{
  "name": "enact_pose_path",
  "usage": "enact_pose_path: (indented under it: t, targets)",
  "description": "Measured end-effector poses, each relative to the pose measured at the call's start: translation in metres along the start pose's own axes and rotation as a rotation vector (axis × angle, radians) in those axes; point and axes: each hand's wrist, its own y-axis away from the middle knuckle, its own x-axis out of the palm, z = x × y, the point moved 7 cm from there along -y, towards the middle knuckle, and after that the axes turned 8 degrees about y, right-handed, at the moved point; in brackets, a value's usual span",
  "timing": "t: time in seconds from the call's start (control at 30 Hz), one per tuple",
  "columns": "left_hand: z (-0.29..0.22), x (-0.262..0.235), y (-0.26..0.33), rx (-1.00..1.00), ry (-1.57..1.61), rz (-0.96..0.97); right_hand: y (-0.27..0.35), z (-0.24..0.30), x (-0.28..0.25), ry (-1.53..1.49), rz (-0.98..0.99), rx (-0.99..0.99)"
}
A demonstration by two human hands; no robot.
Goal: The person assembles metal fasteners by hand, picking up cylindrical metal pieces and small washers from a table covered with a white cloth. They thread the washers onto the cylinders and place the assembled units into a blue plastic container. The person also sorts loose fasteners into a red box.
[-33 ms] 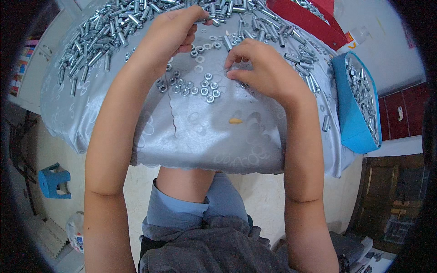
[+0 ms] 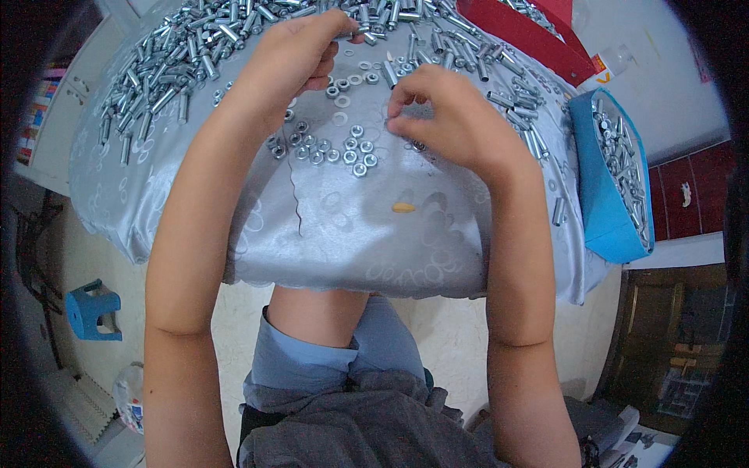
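My left hand [image 2: 300,54] reaches to the near edge of a pile of metal sleeve anchors [image 2: 175,74]. Its thumb and forefinger are closed together; whatever sits between them is too small to make out. My right hand [image 2: 445,113] hovers over the cloth to the right, thumb and forefinger pinched. Any small thing at those fingertips cannot be made out. Between the hands lie several loose hex nuts [image 2: 359,145] in a cluster, with flat washers [image 2: 341,118] just beyond. One nut [image 2: 419,146] lies partly under my right hand.
A silvery patterned tablecloth [image 2: 343,249] covers the table. On it are a yellow scrap [image 2: 403,207] and a dark thread [image 2: 296,195]. A blue bin [image 2: 608,210] of metal parts stands at the right, a red box [image 2: 538,47] at the far right. A blue stool [image 2: 94,310] is on the floor.
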Motion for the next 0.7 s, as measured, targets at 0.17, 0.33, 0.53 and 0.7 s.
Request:
enact_pose_path:
  t: [0.17,0.33,0.53,0.7]
  targets:
    - [0.001,0.008,0.001,0.021,0.064,0.107,-0.008,0.000,-0.020,-0.376,-0.207,0.148]
    - [0.002,0.015,0.005,-0.002,0.119,0.168,-0.012,-0.006,-0.016,-0.683,-0.324,0.199]
    - [0.000,0.017,0.008,-0.022,0.148,0.223,-0.012,-0.005,-0.020,-0.851,-0.310,0.218]
    - [0.002,0.018,0.007,-0.016,0.157,0.267,-0.013,-0.004,-0.018,-0.858,-0.277,0.198]
